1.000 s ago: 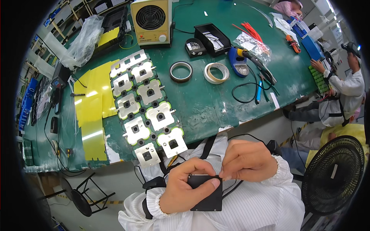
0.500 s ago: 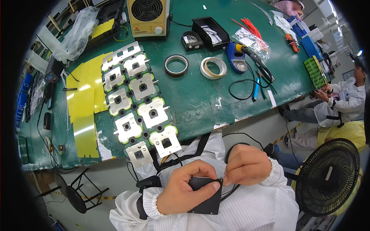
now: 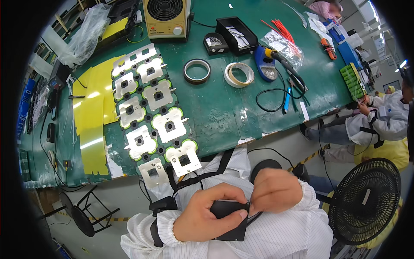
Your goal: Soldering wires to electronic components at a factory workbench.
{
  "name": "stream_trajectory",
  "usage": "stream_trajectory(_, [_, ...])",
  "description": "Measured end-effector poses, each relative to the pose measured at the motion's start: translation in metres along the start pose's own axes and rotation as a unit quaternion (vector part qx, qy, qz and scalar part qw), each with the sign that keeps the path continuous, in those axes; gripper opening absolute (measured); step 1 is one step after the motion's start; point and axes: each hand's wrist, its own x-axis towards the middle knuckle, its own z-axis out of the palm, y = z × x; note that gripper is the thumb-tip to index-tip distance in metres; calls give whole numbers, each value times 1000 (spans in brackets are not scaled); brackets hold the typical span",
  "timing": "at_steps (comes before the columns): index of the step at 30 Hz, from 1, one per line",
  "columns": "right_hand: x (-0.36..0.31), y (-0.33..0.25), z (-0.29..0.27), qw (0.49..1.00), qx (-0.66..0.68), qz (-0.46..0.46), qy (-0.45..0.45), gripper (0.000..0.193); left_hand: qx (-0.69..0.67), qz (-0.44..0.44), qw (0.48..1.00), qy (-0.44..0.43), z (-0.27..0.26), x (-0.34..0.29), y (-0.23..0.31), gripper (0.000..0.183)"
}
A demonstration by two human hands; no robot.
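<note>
A flat black box (image 3: 233, 233) with small screws at its corners rests against my lap. My left hand (image 3: 207, 213) grips it, the thumb across its face and the fingers over the top edge. At the box's upper right corner is my right hand (image 3: 276, 190), its fingers curled and pinched together. Whatever those fingertips hold, if anything, is hidden; a dark cable (image 3: 255, 218) runs just below them. On the green table (image 3: 220, 116) ahead lies a battery pack with silvery connector plates (image 3: 169, 125), reaching past the table's front edge.
Yellow sheets (image 3: 92, 125) lie left of the pack. Beyond it stand an ionizing fan (image 3: 166, 19), two tape rolls (image 3: 197, 71), a black bin (image 3: 237, 34) and a soldering iron stand (image 3: 265, 64). A black round fan (image 3: 364, 203) is close at right; co-workers sit beyond.
My right hand has turned slightly at the box's corner, its fingers still pinched. The left hand keeps its hold. The whole view has shifted a little.
</note>
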Motion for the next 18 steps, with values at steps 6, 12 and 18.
stream_trajectory(6, [-3,2,-4,995,-66,-38,58,25,25,15,1000,-4,0,0,0,24])
stream_trajectory(12, [-2,3,2,999,-17,-32,38,24,-8,-10,1000,3,1,1,0,22])
stream_trajectory(18, [-3,1,3,1000,6,12,24,24,-18,-15,999,24,4,2,-1,25])
